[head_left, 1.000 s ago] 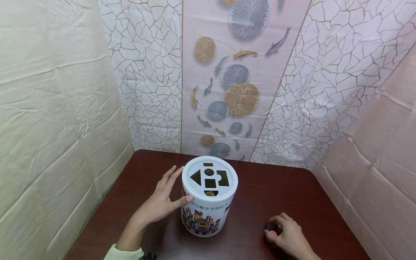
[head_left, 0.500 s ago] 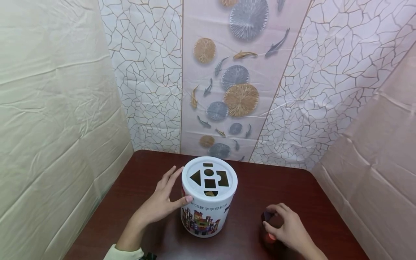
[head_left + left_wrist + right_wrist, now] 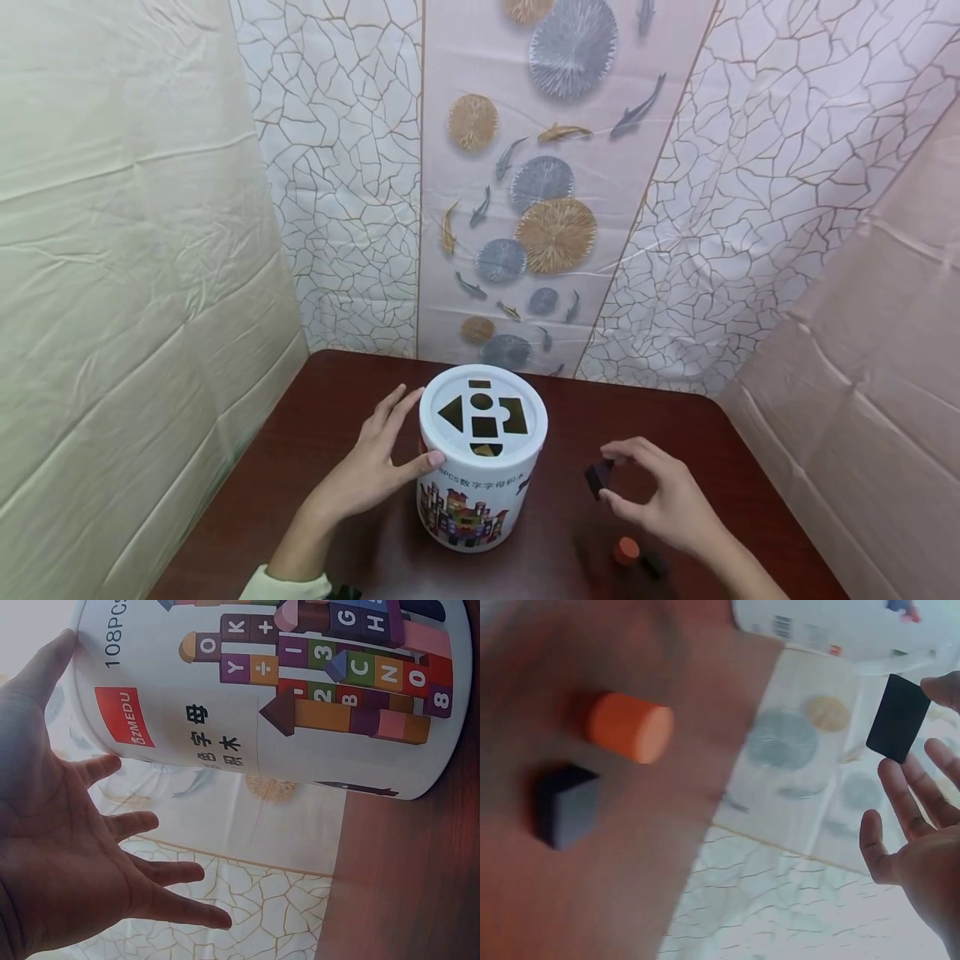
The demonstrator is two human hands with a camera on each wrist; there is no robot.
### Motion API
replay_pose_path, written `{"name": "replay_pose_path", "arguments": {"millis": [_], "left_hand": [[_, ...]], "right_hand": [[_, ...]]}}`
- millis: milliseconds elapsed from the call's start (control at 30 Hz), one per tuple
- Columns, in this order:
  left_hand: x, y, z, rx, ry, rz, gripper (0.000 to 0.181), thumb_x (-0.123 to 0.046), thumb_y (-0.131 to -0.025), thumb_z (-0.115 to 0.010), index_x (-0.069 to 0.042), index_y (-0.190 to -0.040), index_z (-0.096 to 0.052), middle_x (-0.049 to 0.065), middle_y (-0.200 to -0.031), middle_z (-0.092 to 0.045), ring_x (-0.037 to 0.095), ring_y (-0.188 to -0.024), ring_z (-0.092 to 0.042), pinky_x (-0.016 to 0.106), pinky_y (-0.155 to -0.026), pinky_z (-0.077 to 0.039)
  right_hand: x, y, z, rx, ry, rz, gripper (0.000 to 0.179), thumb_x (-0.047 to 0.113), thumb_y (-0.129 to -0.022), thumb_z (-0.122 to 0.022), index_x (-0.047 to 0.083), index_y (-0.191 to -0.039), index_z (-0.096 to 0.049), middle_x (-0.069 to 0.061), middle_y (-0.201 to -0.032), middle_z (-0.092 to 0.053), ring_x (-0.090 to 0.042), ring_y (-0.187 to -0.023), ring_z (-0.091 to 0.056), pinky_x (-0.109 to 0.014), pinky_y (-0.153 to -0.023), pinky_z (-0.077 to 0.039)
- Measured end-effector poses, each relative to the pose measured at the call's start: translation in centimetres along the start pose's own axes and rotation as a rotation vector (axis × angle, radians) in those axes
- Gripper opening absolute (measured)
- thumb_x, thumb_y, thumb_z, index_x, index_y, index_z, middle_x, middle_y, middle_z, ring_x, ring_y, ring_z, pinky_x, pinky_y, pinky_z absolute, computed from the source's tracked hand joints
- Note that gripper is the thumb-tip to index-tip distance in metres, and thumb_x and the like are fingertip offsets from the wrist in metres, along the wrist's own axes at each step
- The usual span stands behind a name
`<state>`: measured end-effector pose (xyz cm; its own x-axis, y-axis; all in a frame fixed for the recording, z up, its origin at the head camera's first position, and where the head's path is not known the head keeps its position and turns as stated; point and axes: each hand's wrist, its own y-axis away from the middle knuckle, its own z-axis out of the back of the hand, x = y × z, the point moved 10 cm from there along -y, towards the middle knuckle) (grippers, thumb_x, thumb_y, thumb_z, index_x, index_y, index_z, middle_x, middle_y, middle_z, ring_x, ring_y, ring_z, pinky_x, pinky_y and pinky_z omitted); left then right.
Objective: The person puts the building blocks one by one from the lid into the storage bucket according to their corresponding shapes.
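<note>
A white toy-block bucket (image 3: 468,508) stands upright on the table, its lid (image 3: 517,450) pierced by shaped holes. Against its left side rests my left hand (image 3: 369,467), thumb at the rim and fingers spread; in the left wrist view the bucket's printed wall (image 3: 172,712) shows. To the right of the bucket, my right hand (image 3: 667,496) pinches a dark rectangular block (image 3: 597,478) between thumb and fingertips, above the table. The right wrist view shows this block's flat dark face (image 3: 898,718). Below that hand lie an orange-red cylinder block (image 3: 626,550) and another dark block (image 3: 654,565).
The dark red-brown table (image 3: 360,383) has rounded far corners. Patterned cloth (image 3: 510,250) hangs behind it, with plain cloth walls on the left (image 3: 135,292) and right (image 3: 862,375).
My right hand has lifted the dark block off the table and moved it up and toward the bucket. The orange-red cylinder and the other dark block have come into view. My left hand stays put.
</note>
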<state>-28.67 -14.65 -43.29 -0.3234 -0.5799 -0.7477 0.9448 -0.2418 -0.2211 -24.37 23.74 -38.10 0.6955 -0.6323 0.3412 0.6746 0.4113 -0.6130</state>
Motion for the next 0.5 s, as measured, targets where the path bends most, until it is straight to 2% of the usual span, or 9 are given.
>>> {"name": "replay_pose_path", "arguments": {"millis": [200, 433, 500], "left_hand": [[0.0, 0.0, -0.1, -0.005, -0.001, -0.002, 0.098, -0.064, -0.095, -0.08, -0.051, -0.173, -0.021, 0.009, -0.187, -0.009, 0.055, -0.168, -0.014, 0.091, -0.115, -0.031], [0.1, -0.1, 0.0, -0.005, -0.014, 0.016, 0.099, -0.066, -0.095, -0.079, -0.052, -0.173, -0.02, 0.009, -0.187, -0.009, 0.059, -0.168, -0.012, 0.097, -0.116, -0.013], [0.1, -0.1, 0.0, -0.007, -0.015, 0.017, 0.099, -0.066, -0.095, -0.079, -0.051, -0.173, -0.02, 0.009, -0.187, -0.009, 0.059, -0.168, -0.013, 0.097, -0.116, -0.012]], "right_hand": [[1.5, -2.3, 0.9, 0.01, -0.027, 0.03, 0.07, 0.003, -0.073, -0.102, 0.024, -0.134, -0.073, 0.006, -0.118, -0.077, -0.003, -0.104, -0.068, -0.007, -0.098, -0.047], [2.0, -4.3, 1.1, 0.045, -0.037, 0.021, 0.066, 0.006, -0.079, -0.1, 0.026, -0.135, -0.072, 0.008, -0.121, -0.077, -0.003, -0.105, -0.071, -0.011, -0.098, -0.051], [2.3, -4.8, 1.2, 0.046, -0.044, 0.026, 0.065, 0.007, -0.079, -0.1, 0.026, -0.135, -0.072, 0.008, -0.121, -0.077, -0.004, -0.105, -0.072, -0.012, -0.098, -0.052]]}}
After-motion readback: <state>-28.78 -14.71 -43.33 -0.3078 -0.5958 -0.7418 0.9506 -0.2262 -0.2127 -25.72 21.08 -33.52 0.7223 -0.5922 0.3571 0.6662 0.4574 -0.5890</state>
